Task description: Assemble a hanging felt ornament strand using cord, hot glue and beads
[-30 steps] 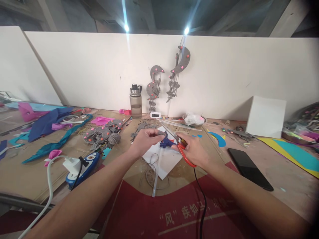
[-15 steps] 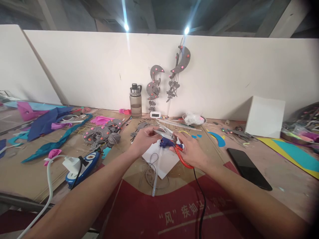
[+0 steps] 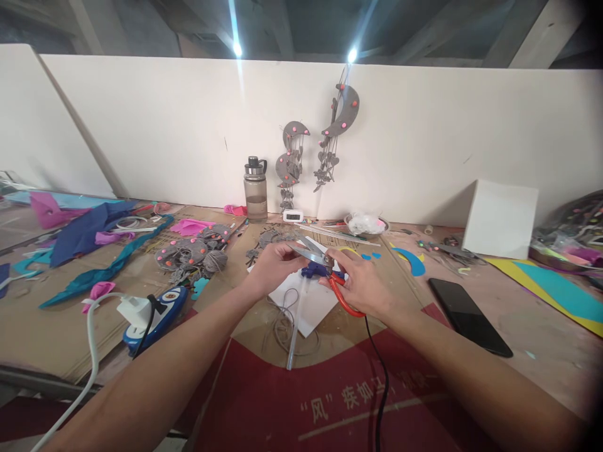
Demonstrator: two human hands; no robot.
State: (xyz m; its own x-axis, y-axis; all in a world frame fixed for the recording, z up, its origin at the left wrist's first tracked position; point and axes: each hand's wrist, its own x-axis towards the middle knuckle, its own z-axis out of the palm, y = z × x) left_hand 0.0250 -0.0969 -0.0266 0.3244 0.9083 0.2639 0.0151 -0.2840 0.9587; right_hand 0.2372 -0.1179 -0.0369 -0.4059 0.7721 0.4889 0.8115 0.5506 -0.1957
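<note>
Our right hand (image 3: 355, 279) grips the scissors (image 3: 311, 254), fingers around the red handles, the blades a little apart and pointing left. Our left hand (image 3: 274, 267) has its fingertips drawn together at the blade tips; we cannot tell what, if anything, they pinch. So the scissors are between our two hands, above the blue glue gun (image 3: 311, 270), which they partly cover. A clear glue stick (image 3: 293, 342) runs from the gun toward us.

Beneath lies a white sheet (image 3: 321, 307), with a loose loop of string (image 3: 282, 333) at its left edge. A black cable (image 3: 385, 383) comes down from below our right hand over the red part of the cardboard (image 3: 264, 408).

Farther out, to our right, we see a phone (image 3: 470, 317) lying flat and, beyond it, a blue crescent (image 3: 411, 260). To our left are a power strip (image 3: 160, 323) with a white plug in it, and a heap of grey felt pieces (image 3: 191, 248) with pink dots beside a yarn ball (image 3: 215, 261). At the back a bottle (image 3: 255, 201) stands upright near a small clock (image 3: 293, 216), and grey moon mobiles (image 3: 347, 114) hang against the white board (image 3: 424, 138).
</note>
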